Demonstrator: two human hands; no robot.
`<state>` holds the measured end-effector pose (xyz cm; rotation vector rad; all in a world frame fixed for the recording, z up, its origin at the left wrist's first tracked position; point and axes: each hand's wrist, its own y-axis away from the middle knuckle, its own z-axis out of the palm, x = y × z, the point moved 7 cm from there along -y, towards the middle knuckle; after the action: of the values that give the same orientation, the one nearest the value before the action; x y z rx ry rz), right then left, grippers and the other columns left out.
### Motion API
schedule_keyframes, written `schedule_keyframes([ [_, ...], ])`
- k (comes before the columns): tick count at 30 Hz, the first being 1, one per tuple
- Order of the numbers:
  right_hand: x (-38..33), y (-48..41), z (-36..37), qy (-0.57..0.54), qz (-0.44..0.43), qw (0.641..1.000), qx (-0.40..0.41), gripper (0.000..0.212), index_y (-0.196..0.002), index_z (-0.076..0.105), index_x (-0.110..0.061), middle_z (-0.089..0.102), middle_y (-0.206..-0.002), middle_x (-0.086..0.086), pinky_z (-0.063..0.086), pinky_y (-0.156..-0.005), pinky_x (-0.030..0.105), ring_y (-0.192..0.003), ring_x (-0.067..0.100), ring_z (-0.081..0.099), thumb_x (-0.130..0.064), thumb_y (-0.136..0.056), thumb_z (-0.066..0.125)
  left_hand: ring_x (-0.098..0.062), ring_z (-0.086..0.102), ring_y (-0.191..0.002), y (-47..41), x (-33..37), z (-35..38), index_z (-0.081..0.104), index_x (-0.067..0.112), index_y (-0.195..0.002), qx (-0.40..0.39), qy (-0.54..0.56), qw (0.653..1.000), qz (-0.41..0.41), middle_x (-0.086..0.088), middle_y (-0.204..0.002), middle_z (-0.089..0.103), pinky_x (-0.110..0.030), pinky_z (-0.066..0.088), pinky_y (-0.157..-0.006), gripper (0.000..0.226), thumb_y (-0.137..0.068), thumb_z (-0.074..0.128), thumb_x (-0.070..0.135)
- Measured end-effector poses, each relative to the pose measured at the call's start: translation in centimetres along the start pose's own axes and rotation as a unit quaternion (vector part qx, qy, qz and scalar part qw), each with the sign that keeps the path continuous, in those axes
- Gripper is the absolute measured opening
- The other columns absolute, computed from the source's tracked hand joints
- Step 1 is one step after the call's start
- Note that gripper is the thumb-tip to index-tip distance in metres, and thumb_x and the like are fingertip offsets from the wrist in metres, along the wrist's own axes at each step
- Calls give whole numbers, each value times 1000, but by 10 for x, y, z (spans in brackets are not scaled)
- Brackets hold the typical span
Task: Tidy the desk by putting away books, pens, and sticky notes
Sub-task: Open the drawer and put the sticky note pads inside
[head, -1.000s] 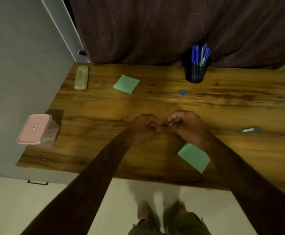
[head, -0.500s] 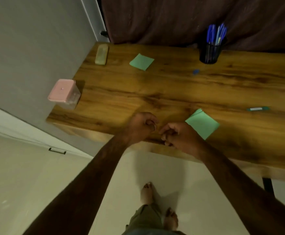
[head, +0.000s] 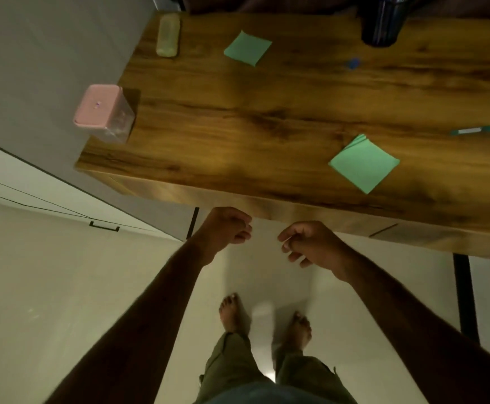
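A green sticky-note pad (head: 364, 164) lies near the front edge of the wooden desk (head: 267, 118). A single green sticky note (head: 248, 48) lies further back. A teal pen (head: 471, 130) lies at the right, and a small blue cap (head: 353, 63) sits by the dark pen cup (head: 382, 21) at the top edge. My left hand (head: 229, 225) is curled into a fist below the desk's front edge and holds nothing. My right hand (head: 310, 246) hangs beside it with loosely curled fingers, also holding nothing. Neither hand touches the desk.
A clear box with a pink lid (head: 103, 115) stands at the desk's left front corner. A pale yellow-green case (head: 168, 35) lies at the back left. A grey wall runs along the left. A black desk leg (head: 465, 293) stands at the right. My bare feet (head: 233, 312) are on the light floor.
Both hands have drawn back off the desk top to below its front edge and have moved apart. The view has tipped down toward the floor and my feet.
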<state>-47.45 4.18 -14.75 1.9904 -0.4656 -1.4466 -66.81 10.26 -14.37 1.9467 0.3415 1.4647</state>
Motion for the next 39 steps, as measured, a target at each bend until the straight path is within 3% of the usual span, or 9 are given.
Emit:
schedule_keyframes([
  [4,31,-20,12,-65,58,996,17,19,-103,71,-17,77,-98,5,54,-67,30,-82,19,72,-8,-94,57,-35,70,-91,-21,-43,-18,65,-5,-109,16,74,994,-73,-23,-96,70,-38,58,-84,18,-93,57,-3],
  [7,54,-34,22,-187,96,977,39,20,-112,69,-12,75,-107,11,55,-78,37,-95,28,73,-8,-95,59,-37,69,-92,-39,-69,-28,62,-6,-110,13,137,985,-108,-23,-98,68,-40,57,-84,18,-94,55,-2],
  [11,77,-50,29,-349,135,924,72,27,-123,62,-8,72,-116,13,52,-93,45,-108,34,69,-8,-97,56,-37,70,-99,-63,-90,-31,59,-5,-109,14,231,962,-144,-25,-107,68,-38,59,-81,16,-94,56,0],
  [16,86,-67,34,-493,151,849,115,18,-114,57,-10,70,-122,12,55,-85,43,-110,31,69,-7,-96,58,-37,65,-112,-83,-85,-22,60,0,-94,8,307,940,-150,-22,-110,66,-44,53,-97,6,-91,55,-2],
  [20,86,-80,32,-541,148,815,145,14,-108,59,-8,68,-125,8,57,-81,41,-109,28,70,-9,-94,61,-39,63,-115,-90,-80,-18,62,3,-89,6,392,905,-162,-22,-113,64,-46,52,-97,7,-88,55,3],
  [23,83,-91,28,-573,132,794,152,8,-99,62,-11,67,-121,7,57,-77,39,-113,27,68,-6,-93,59,-34,64,-106,-100,-79,-20,60,9,-79,18,412,899,-146,-13,-97,67,-47,51,-98,12,-82,53,0],
  [28,76,-102,28,-607,88,773,162,23,-80,58,-14,67,-102,6,53,-94,43,-121,27,63,6,-89,51,-27,66,-92,-119,-77,-23,54,12,-78,7,446,889,-99,-6,-87,64,-42,54,-92,29,-56,52,-8],
  [31,74,-104,33,-625,79,757,172,27,-76,56,-16,66,-92,2,52,-94,42,-123,24,62,8,-88,51,-25,67,-95,-117,-81,-21,52,14,-73,19,451,886,-106,-4,-87,66,-40,54,-82,24,-61,49,-7],
  [39,80,-107,31,-596,88,776,185,18,-81,57,-14,68,-97,3,55,-86,40,-116,25,67,2,-87,53,-25,64,-110,-116,-79,-22,57,14,-84,19,434,894,-112,-5,-97,67,-41,53,-77,30,-68,48,-9],
])
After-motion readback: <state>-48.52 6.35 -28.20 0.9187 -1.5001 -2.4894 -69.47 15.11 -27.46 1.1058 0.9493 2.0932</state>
